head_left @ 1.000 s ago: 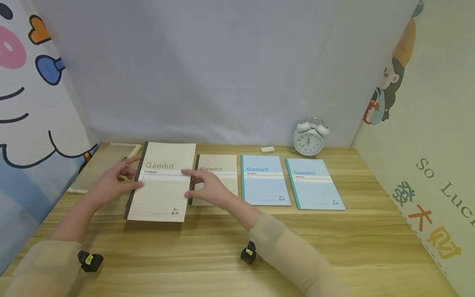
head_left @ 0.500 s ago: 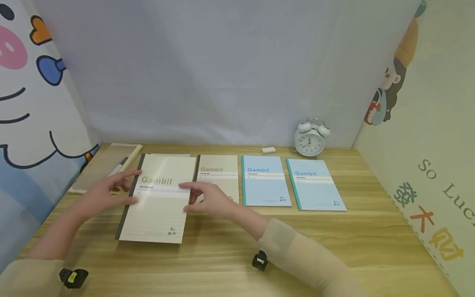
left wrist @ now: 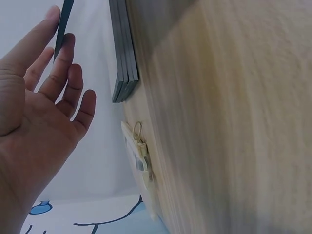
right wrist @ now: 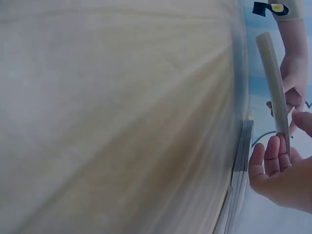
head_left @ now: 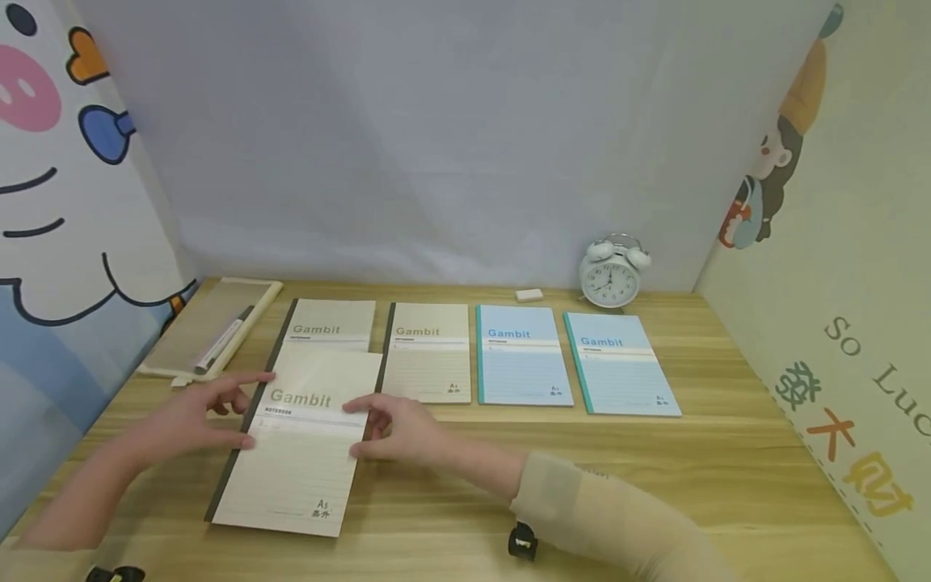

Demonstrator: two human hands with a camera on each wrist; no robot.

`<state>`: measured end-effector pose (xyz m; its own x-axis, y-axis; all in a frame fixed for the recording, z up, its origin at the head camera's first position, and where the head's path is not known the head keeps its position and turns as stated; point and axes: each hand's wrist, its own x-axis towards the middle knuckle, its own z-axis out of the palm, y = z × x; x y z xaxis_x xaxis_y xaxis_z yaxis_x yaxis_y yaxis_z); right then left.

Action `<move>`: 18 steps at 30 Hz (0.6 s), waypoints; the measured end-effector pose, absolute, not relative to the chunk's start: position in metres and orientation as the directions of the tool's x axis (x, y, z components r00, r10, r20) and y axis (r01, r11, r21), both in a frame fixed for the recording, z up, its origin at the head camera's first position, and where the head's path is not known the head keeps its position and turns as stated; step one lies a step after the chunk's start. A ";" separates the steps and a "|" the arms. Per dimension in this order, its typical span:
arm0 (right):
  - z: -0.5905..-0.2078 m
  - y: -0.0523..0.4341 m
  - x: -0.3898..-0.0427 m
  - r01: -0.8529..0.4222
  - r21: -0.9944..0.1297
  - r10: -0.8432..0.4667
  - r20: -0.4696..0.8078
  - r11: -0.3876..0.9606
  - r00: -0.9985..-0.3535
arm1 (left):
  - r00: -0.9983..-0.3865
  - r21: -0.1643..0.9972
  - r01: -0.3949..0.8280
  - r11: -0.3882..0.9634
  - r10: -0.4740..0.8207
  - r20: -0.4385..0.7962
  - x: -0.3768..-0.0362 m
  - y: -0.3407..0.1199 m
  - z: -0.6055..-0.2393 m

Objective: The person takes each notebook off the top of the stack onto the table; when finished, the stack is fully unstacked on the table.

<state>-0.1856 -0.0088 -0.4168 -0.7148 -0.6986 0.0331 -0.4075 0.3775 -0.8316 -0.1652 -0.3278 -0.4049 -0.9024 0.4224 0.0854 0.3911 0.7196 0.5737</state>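
Observation:
A cream Gambit notebook (head_left: 298, 465) with a dark spine is held in the air above the table, tilted toward the camera. My left hand (head_left: 182, 424) pinches its spine edge between thumb and fingers; the left wrist view shows that dark edge (left wrist: 63, 27) from the side. On the opposite edge, my right hand (head_left: 407, 428) grips with thumb and fingers, and the right wrist view has the notebook (right wrist: 272, 73) edge-on. Behind it, another cream notebook (head_left: 334, 318) lies partly hidden. Stacked dark spines (left wrist: 124, 53) show in the left wrist view.
To the right lie a cream notebook (head_left: 425, 372) and two blue notebooks (head_left: 524, 368), the second blue notebook (head_left: 624, 376) slightly angled. A beige zip pouch (head_left: 189, 323) with a marker (head_left: 224, 341) is at left. A white eraser (head_left: 528, 296) and alarm clock (head_left: 611, 279) stand behind.
Both hands have brought the held cream notebook toward the camera and slightly left, away from the notebook behind it. That rear notebook and the marker on the pouch are now more visible.

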 end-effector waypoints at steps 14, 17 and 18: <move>-0.433 -0.023 -0.156 -0.494 -0.711 -0.715 -0.016 0.500 -0.699 | -0.881 0.575 0.356 0.737 0.469 -0.055 -0.140 -0.335 -0.420; -0.433 -0.027 -0.152 -0.529 -0.673 -0.728 -0.019 0.516 -0.686 | -0.876 0.584 0.354 0.730 0.478 -0.066 -0.135 -0.338 -0.424; -0.432 -0.028 -0.151 -0.537 -0.662 -0.731 -0.024 0.523 -0.682 | -0.875 0.588 0.356 0.727 0.480 -0.065 -0.133 -0.340 -0.425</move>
<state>-0.1507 -0.0277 -0.4324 -0.6819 -0.7311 -0.0237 -0.5375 0.5228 -0.6617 -0.1327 -0.3397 -0.4250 -0.8747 0.4804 -0.0648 0.3555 0.7266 0.5879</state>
